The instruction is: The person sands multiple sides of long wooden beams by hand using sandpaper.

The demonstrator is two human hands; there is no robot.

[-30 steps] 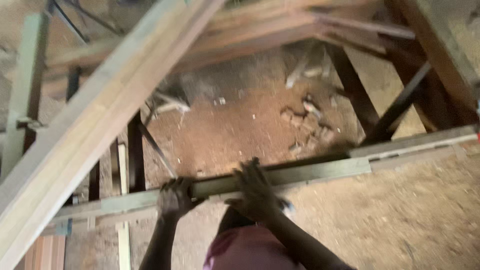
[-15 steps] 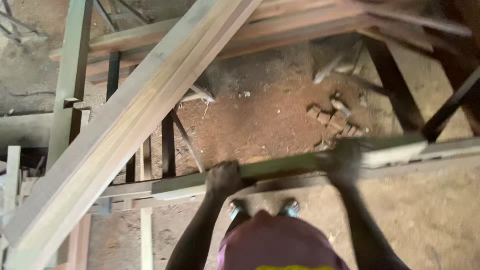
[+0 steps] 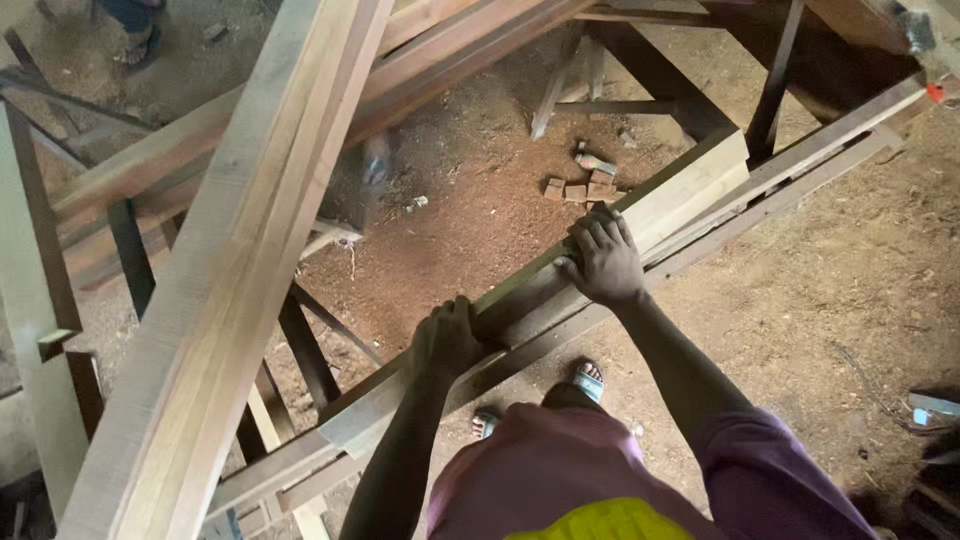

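A long squared wooden beam runs diagonally from lower left to upper right, lying on a wooden frame rail. My left hand grips the beam near its lower end. My right hand is clamped over its top edge further up, toward the pale cut end. Both arms reach forward from my purple and yellow top.
A stack of long pale planks slants across the left. Dark frame posts stand beneath them. Small wood offcuts lie on the sawdust-covered dirt floor. Another person's feet show at the top left. My sandalled feet stand below the rail.
The beam has swung from nearly level to a steep diagonal, its right end raised away from me. Both hands have stayed on it, and the view has shifted left.
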